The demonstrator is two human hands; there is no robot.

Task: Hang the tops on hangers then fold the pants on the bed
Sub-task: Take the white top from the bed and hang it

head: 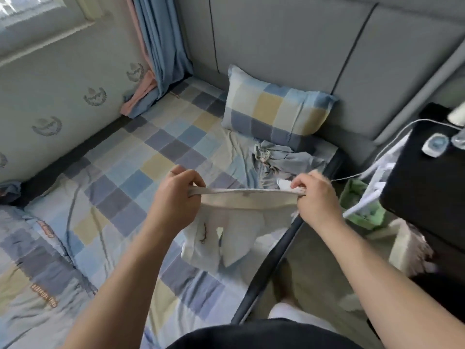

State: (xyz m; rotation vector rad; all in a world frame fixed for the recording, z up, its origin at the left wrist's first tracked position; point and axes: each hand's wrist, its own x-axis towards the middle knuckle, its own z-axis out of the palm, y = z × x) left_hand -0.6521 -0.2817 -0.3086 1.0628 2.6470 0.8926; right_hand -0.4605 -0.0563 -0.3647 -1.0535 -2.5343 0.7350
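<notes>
I hold a pair of white pants up over the right side of the bed. My left hand grips one end of the waistband and my right hand pinches the other, so the band is stretched flat between them. The legs hang down and touch the checked sheet. A crumpled grey-blue garment lies on the bed just beyond my hands, below the pillow. White plastic hangers lean off the bed's right side.
A checked pillow rests against the grey padded headboard. A folded quilt lies at the left. A black bedside table with small devices and a cable stands right, a green bag beside it. Curtains hang at the far corner.
</notes>
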